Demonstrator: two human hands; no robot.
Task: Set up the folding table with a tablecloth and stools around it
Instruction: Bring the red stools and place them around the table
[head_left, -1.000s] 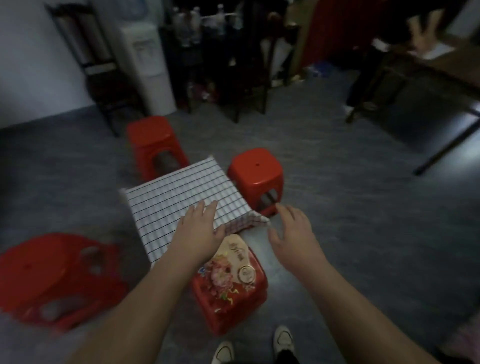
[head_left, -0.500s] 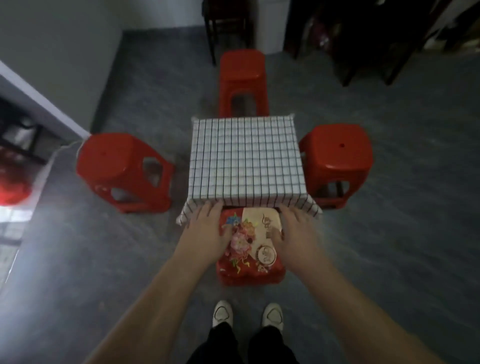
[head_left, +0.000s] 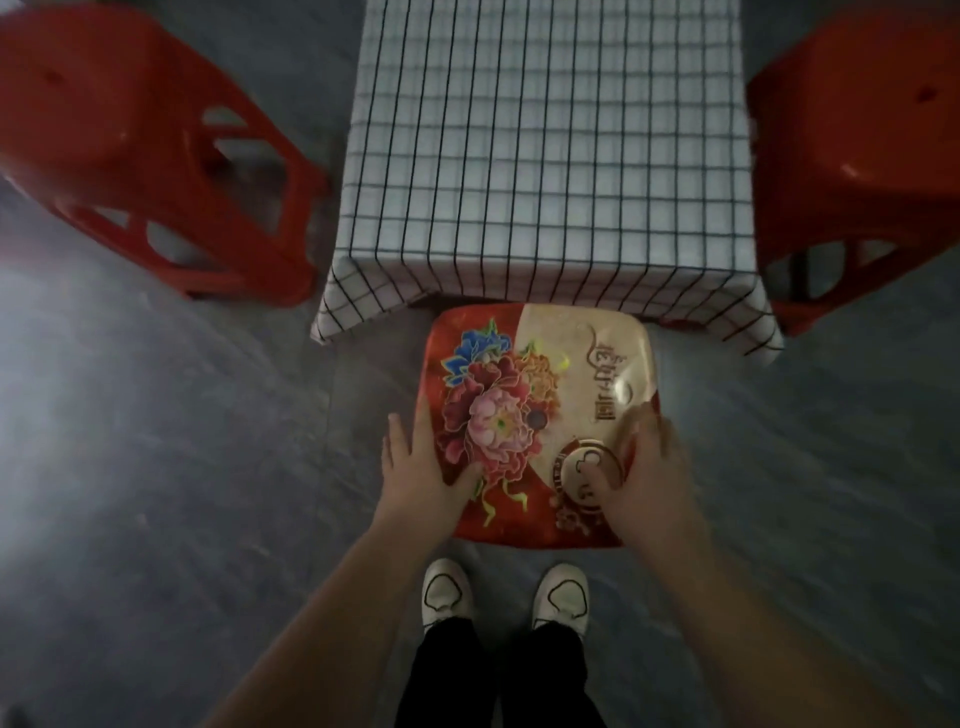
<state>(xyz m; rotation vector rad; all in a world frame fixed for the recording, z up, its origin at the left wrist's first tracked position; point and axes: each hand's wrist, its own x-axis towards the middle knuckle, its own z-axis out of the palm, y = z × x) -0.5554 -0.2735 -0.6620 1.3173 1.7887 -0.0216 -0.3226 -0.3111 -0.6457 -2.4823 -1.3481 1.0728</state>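
Moved: both hands now lie on the printed stool, off the cloth edge.
Left hand (head_left: 423, 470): fingers spread, flat on seat's left rim.
Right hand (head_left: 647, 475): fingers spread, flat on seat's right side.
Printed stool (head_left: 540, 395): centre, touching cloth's hanging edge.
Tablecloth (head_left: 550, 145): top centre, over table.
Red stools: upper left (head_left: 145, 150), upper right (head_left: 857, 161).

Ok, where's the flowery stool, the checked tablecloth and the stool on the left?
flowery stool (head_left: 540, 374), head view, seat top.
checked tablecloth (head_left: 550, 145), head view, flat top.
left red stool (head_left: 104, 119), head view, seat.
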